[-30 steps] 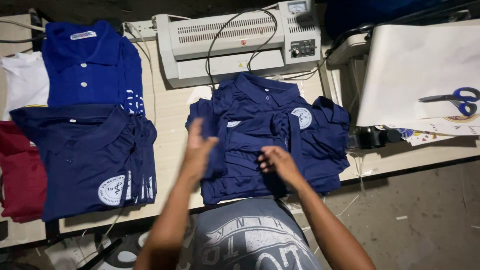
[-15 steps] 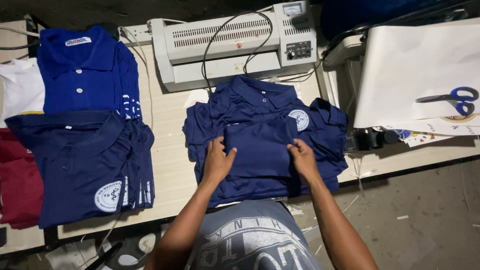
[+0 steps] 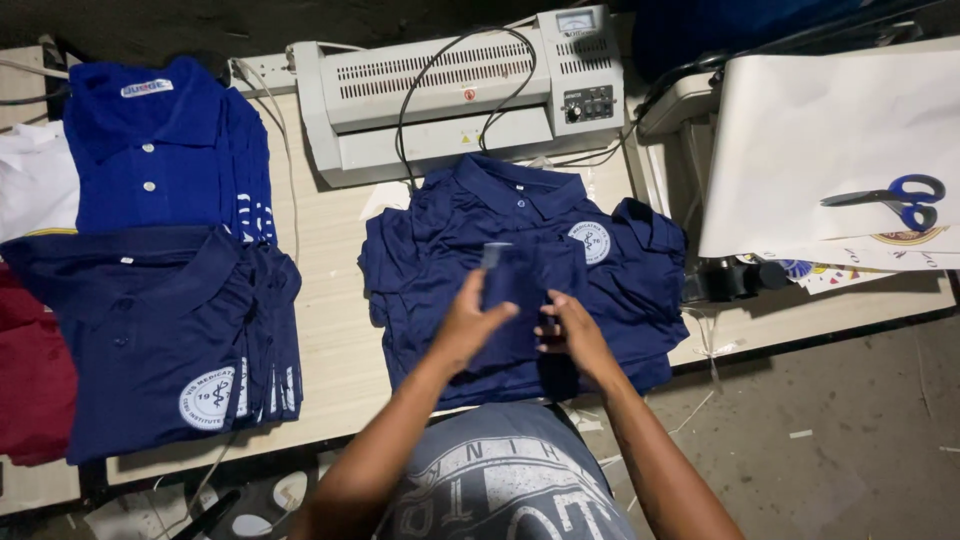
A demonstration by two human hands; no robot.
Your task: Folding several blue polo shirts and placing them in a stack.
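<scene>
A navy polo shirt [image 3: 520, 270] lies collar-up on a pile of like shirts at the middle of the worktop [image 3: 335, 330], its lower part folded up into a narrow panel over the chest. The left hand [image 3: 470, 325] is closed on the left edge of that folded panel, thumb on top; the right hand [image 3: 575, 335] pinches the panel's right edge, fingers curled around the cloth. A round white badge shows on the shirt's chest, just right of the panel.

Behind the pile stands a grey laminator [image 3: 460, 90] with a black cable looped across it. To the left lie a stack of navy shirts [image 3: 160, 340], a stack of brighter blue shirts [image 3: 160, 150], a white garment [image 3: 35, 180] and a dark red one [image 3: 30, 390]. To the right, blue-handled scissors [image 3: 890, 200] rest on a large white sheet [image 3: 830, 140].
</scene>
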